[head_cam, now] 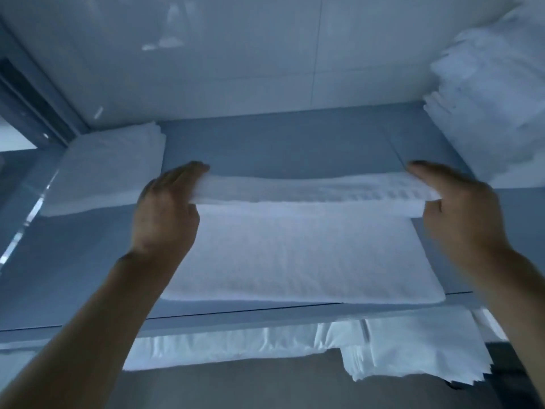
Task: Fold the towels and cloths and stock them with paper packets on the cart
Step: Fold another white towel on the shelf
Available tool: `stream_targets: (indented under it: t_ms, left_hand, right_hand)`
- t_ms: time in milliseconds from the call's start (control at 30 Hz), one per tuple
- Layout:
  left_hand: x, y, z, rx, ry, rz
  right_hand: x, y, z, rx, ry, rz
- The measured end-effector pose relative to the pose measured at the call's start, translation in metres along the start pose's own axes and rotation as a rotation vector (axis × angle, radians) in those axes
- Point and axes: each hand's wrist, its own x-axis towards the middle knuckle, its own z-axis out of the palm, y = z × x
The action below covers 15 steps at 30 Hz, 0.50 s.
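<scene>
Towel (298, 255) on seemingly grey counter (280, 143)

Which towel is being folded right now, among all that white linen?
On the grey-blue cart top, look at the middle, nearest the person. The towel there lies spread flat, its far edge lifted by the left hand and right hand; the neighbours are already folded.

Two bare forearms, left hand (165, 208), right hand (463, 211), no sleeves visible

Towel stack (498, 93) cut off at right edge; paper packets (413, 349) partly hidden under shelf; both hands motion-blurred.
</scene>
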Motion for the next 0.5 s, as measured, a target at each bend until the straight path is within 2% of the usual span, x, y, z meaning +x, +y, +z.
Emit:
stream_targets:
  t_ms: [67,100,167,267,333,500]
  left_hand:
    - [-0.008,-0.005,-0.002,0.054,0.049,0.084]
    - [-0.022,-0.009,0.001,0.082,0.031,0.119]
    - [-0.064,-0.016,0.015,0.135,-0.107,0.124]
    - [-0.121,-0.035,0.036,0.173,-0.420,0.057]
    - [-0.131,-0.048,0.042,0.150,-0.532,0.031]
    - [-0.126,-0.058,0.041,0.134,-0.549,0.019]
  right_hand:
    - [-0.007,-0.001,-0.005,-0.034,0.068,-0.078]
    - [-0.020,0.001,-0.004,-0.063,0.043,-0.126]
    - [-0.063,0.008,0.006,-0.119,-0.137,-0.185]
    - [-0.126,0.026,0.029,-0.130,-0.440,-0.129]
    - [-0.141,0.037,0.039,-0.094,-0.505,-0.088]
    - [-0.130,0.042,0.041,-0.076,-0.531,-0.076]
